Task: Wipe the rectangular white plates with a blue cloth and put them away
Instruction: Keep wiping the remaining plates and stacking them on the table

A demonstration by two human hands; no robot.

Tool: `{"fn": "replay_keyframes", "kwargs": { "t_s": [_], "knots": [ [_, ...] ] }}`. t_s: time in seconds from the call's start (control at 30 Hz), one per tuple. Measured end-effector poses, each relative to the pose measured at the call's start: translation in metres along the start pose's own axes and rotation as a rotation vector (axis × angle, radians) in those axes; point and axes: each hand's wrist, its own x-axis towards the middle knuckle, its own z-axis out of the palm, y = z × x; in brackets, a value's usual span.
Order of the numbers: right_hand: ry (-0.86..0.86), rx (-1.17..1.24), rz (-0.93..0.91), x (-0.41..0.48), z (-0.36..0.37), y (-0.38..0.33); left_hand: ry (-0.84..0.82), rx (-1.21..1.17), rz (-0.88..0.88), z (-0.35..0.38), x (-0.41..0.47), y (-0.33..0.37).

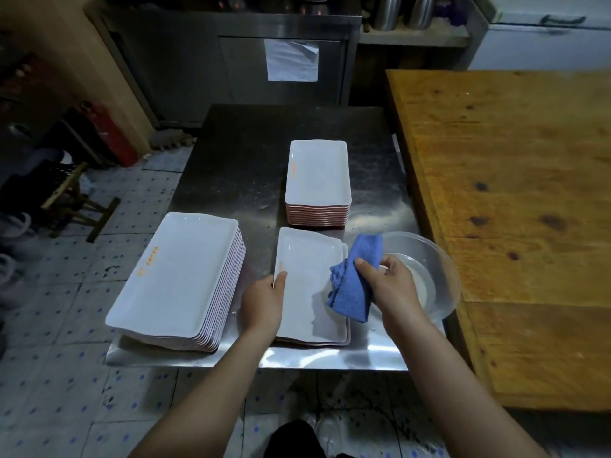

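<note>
- A steel worktable (pixel 238 160) stands on a tiled kitchen floor (pixel 66 408), with a stainless cabinet (pixel 185 67) behind it and a wooden table (pixel 515 193) close along its right side.
- A tall stack of rectangular white plates (pixel 175 279) with orange print sits at the near left of the steel top, overhanging the front edge a little.
- A second stack (pixel 318 183) stands farther back, near the middle.
- A low stack of a few plates (pixel 307 285) lies in front of that one, at the near edge.
- The left hand (pixel 263 302) grips the left rim of the top plate of this low stack, thumb laid over the rim.
- The right hand (pixel 390 285) pinches a folded blue cloth (pixel 355 279), which hangs over the right edge of the same plate.
- A clear plastic bowl (pixel 439 269) sits just right of the low stack, partly under the right hand.
</note>
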Motion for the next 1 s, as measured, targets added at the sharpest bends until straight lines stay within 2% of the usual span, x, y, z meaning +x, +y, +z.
{"fn": "replay_keyframes", "kwargs": {
  "t_s": [0.13, 0.3, 0.63, 0.87, 1.0],
  "knots": [
    [-0.021, -0.023, -0.016, 0.0, 0.003, 0.002, 0.037, 0.17, 0.071, 0.007, 0.003, -0.003],
    [-0.05, -0.024, -0.015, 0.001, 0.007, 0.004, -0.011, 0.21, 0.026, 0.016, 0.004, -0.014],
    [-0.041, 0.026, 0.01, 0.012, 0.011, 0.008, -0.002, 0.072, 0.023, 0.011, 0.019, -0.005],
    [-0.038, 0.12, 0.023, 0.046, 0.024, -0.018, 0.038, -0.028, 0.132, -0.009, 0.071, 0.049],
    [-0.025, 0.119, 0.033, 0.075, 0.035, -0.037, 0.027, -0.106, 0.099, -0.017, 0.118, 0.089]
  ]
}}
